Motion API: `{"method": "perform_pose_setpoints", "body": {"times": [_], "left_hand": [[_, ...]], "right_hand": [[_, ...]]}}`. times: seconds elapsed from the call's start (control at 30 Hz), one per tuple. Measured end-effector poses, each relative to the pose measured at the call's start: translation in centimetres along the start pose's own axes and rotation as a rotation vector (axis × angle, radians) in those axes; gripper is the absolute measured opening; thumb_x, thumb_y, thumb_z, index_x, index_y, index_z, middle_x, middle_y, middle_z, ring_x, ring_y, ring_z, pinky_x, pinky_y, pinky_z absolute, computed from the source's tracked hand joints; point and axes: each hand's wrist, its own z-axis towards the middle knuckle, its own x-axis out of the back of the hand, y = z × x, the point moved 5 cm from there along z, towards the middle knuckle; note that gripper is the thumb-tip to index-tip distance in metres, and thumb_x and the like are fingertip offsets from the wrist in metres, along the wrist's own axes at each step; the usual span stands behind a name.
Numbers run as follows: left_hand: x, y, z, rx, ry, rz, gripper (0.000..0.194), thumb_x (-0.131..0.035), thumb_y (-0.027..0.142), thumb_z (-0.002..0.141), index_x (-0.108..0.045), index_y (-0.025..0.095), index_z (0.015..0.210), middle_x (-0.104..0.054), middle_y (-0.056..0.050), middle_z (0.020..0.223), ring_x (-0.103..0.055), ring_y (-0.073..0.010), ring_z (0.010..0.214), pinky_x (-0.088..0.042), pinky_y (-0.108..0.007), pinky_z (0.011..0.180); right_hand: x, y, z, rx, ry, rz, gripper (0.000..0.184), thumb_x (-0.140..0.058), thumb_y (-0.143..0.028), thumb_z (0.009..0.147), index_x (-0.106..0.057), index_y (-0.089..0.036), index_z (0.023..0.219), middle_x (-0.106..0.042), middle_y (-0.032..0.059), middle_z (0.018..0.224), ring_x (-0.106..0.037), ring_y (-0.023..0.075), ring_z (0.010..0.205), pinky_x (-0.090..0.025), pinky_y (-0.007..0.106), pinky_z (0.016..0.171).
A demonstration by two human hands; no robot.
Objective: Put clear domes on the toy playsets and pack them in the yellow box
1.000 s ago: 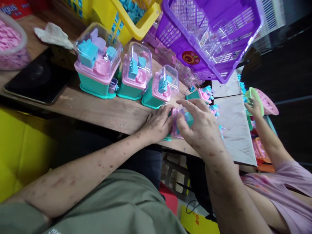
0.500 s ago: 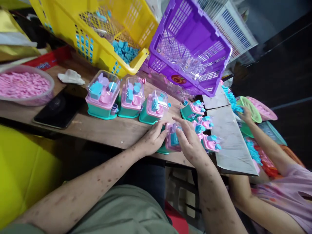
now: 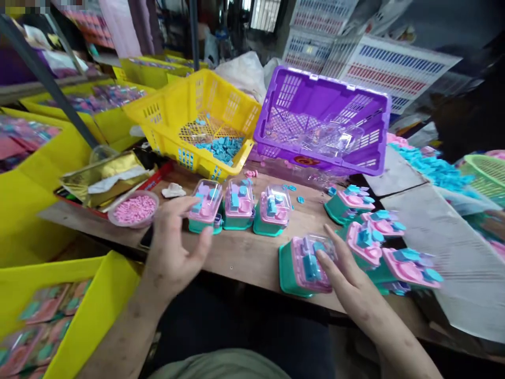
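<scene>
My left hand [image 3: 173, 247] is raised at the left, thumb and fingers apart with nothing between them, nearest the leftmost toy box [image 3: 205, 202] in a row of three. Those boxes have teal bases, pink tops with blue and lilac pieces, and clear lids. My right hand [image 3: 351, 279] is open, its stretched fingers at the side of another lidded toy box [image 3: 305, 266] near the table's front edge; whether they press on it I cannot tell. To its right stand several toy boxes without lids, one of them a pink-topped toy box [image 3: 410, 268].
Behind the row stand a yellow basket [image 3: 158, 129] with blue pieces and a purple basket [image 3: 315, 158] with clear covers. A tub [image 3: 155, 210] of pink pieces is at left. Yellow bins [image 3: 94, 316] hold finished-looking boxes. A co-worker's hand shows at the far right.
My left hand has left the toy box at the front and swung left to the row. My right hand stays by that box. The view has tilted up and levelled.
</scene>
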Motion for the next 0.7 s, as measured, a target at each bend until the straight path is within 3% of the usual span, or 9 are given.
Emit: {"method": "perform_pose_setpoints", "body": {"times": [0.1, 0.2, 0.27, 0.33, 0.4, 0.47, 0.5, 0.6, 0.7], "left_hand": [[0.7, 0.4, 0.3, 0.053, -0.032, -0.004, 0.036, -0.065, 0.032, 0.108, -0.062, 0.024, 0.143, -0.069, -0.009, 0.125, -0.07, -0.0255, 0.1, -0.062, -0.045, 0.093], [-2.1, 2.9, -1.2, -0.217, -0.23, 0.035, 0.049, -0.074, 0.044, 0.103, -0.061, 0.027, 0.147, -0.068, -0.012, 0.133, -0.07, -0.0345, 0.117, -0.061, -0.053, 0.103], [-4.0, 3.4, -2.2, -0.377, -0.298, 0.113, 0.057, -0.076, 0.046, 0.102, -0.058, 0.027, 0.153, -0.063, -0.018, 0.147, -0.063, -0.0434, 0.132, -0.056, -0.063, 0.11], [-5.0, 2.6, -2.5, -0.411, -0.302, 0.177, 0.057, -0.074, 0.041, 0.105, -0.056, 0.027, 0.157, -0.06, -0.021, 0.154, -0.06, -0.0465, 0.137, -0.053, -0.068, 0.113], [-5.3, 1.7, -2.3, -0.402, -0.298, 0.198, 0.058, -0.075, 0.036, 0.105, -0.055, 0.027, 0.158, -0.059, -0.021, 0.157, -0.058, -0.0466, 0.14, -0.052, -0.07, 0.116], [-5.2, 1.4, -2.2, -0.388, -0.318, 0.221, 0.064, -0.081, 0.033, 0.101, -0.054, 0.028, 0.159, -0.059, -0.019, 0.157, -0.057, -0.0457, 0.142, -0.052, -0.069, 0.118], [-5.0, 1.5, -2.2, -0.365, -0.326, 0.235, 0.067, -0.084, 0.031, 0.099, -0.054, 0.029, 0.159, -0.059, -0.019, 0.158, -0.056, -0.045, 0.142, -0.052, -0.069, 0.119], [-4.6, 2.0, -2.6, -0.258, -0.343, 0.253, 0.088, -0.096, 0.032, 0.088, -0.049, 0.029, 0.162, -0.052, -0.019, 0.165, -0.051, -0.0452, 0.15, -0.052, -0.067, 0.123], [-3.2, 1.7, -2.4, -0.131, -0.285, 0.223, 0.103, -0.099, 0.047, 0.085, -0.04, 0.026, 0.167, -0.048, -0.021, 0.167, -0.047, -0.0455, 0.155, -0.05, -0.067, 0.126]], "right_hand": [[-3.9, -4.9, -1.4, 0.118, 0.009, 0.082, 0.082, -0.052, -0.076, 0.109, -0.047, -0.024, 0.172, -0.053, 0.0172, 0.174, -0.048, 0.0396, 0.164, -0.036, 0.064, 0.138], [-6.9, -10.3, -1.1, 0.206, -0.037, 0.112, 0.072, -0.049, -0.061, 0.115, -0.042, -0.023, 0.175, -0.051, 0.0181, 0.174, -0.052, 0.0353, 0.16, -0.044, 0.059, 0.134], [-6.4, -11.8, 0.2, 0.285, -0.003, 0.1, 0.063, -0.049, -0.055, 0.117, -0.048, -0.026, 0.172, -0.057, 0.0154, 0.168, -0.057, 0.0319, 0.155, -0.05, 0.055, 0.13], [-3.4, -10.7, 1.4, 0.356, 0.121, 0.028, 0.05, -0.054, -0.051, 0.114, -0.065, -0.028, 0.157, -0.068, 0.013, 0.153, -0.064, 0.0305, 0.145, -0.053, 0.053, 0.126], [0.7, -7.3, 2.3, 0.37, 0.326, -0.119, 0.039, -0.061, -0.047, 0.107, -0.077, -0.026, 0.136, -0.071, 0.0149, 0.143, -0.066, 0.0334, 0.138, -0.051, 0.056, 0.126], [4.4, -2.9, 2.9, 0.26, 0.539, -0.299, 0.046, -0.066, -0.046, 0.099, -0.078, -0.02, 0.135, -0.065, 0.0221, 0.148, -0.059, 0.0424, 0.144, -0.047, 0.066, 0.127], [5.4, -0.9, 3.2, 0.206, 0.565, -0.372, 0.052, -0.066, -0.047, 0.096, -0.077, -0.016, 0.136, -0.061, 0.0265, 0.15, -0.055, 0.048, 0.148, -0.044, 0.073, 0.126], [5.5, 1.5, 3.2, 0.26, 0.513, -0.462, 0.059, -0.06, -0.053, 0.097, -0.075, -0.013, 0.138, -0.06, 0.0306, 0.149, -0.053, 0.0535, 0.15, -0.044, 0.078, 0.123], [4.0, -0.6, 1.3, 0.353, 0.54, -0.402, 0.057, -0.055, -0.061, 0.104, -0.075, -0.02, 0.138, -0.064, 0.0248, 0.148, -0.058, 0.0492, 0.147, -0.046, 0.074, 0.124]]}}
